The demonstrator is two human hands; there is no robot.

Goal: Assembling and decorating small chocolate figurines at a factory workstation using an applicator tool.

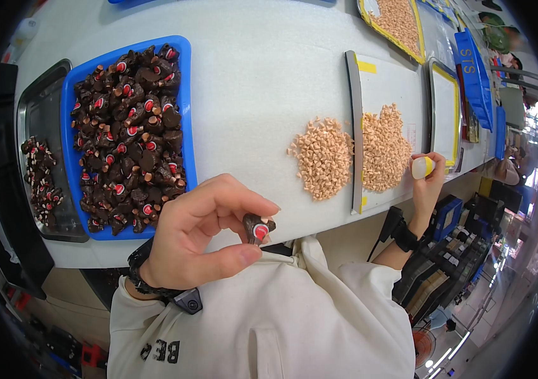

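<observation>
My left hand [199, 230] is closed in front of my chest, pinching a small dark brown moulded piece [258, 231] with a red, white-edged patch and peach-coloured bits between thumb and fingers. To the right, my right hand [432, 175] is closed around a small yellow-and-white cylinder [422, 167]. It hovers at the edge of a heap of tiny peach-coloured pieces [386, 148] on a white board. A second peach heap [323, 158] lies left of the board's grey edge strip [354, 132]. Many similar dark pieces [123, 139] fill a blue tray [187, 114] on the left.
A metal tray [60, 228] holding dark pieces with pale bits [41, 180] stands beyond the blue tray. At the far right are a yellow-taped tray of peach pieces [398, 22], another yellow-edged tray [444, 114] and a blue bin [473, 79]. All stand on a white table [250, 82].
</observation>
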